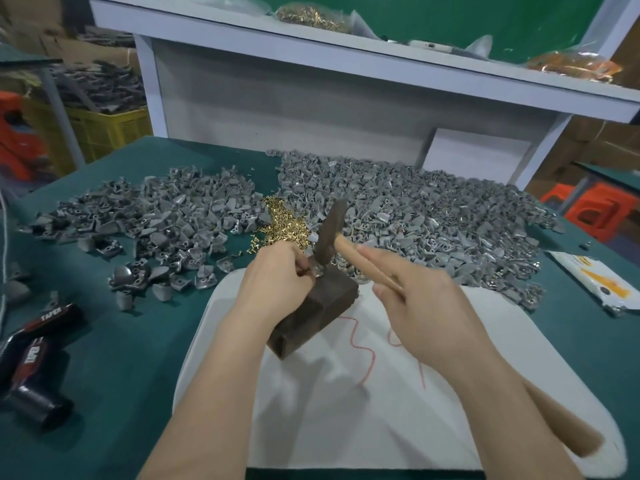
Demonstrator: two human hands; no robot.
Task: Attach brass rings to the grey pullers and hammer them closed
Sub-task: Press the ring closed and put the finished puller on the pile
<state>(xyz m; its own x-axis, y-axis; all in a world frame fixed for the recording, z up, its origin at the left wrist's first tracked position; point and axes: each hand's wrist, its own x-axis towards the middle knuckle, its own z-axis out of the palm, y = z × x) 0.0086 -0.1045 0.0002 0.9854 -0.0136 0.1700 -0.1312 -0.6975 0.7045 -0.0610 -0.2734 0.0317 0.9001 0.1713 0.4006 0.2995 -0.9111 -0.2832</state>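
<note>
My left hand [273, 282] pinches a grey puller [317, 270] on the far end of a dark metal block [311, 313]. In my right hand [420, 303] I grip the wooden handle of a hammer [332, 233], whose dark head sits right over that puller. A small heap of brass rings [282, 225] lies just beyond the block. Two big piles of grey pullers spread over the green table, one on the left [156, 226] and a larger one on the right [433, 216].
The block sits on a white board [346, 393] with red scribbles. Black packets marked TAPER [38, 351] lie at the left edge, a white and orange packet [602, 285] at the right. A white shelf [346, 60] stands behind the piles.
</note>
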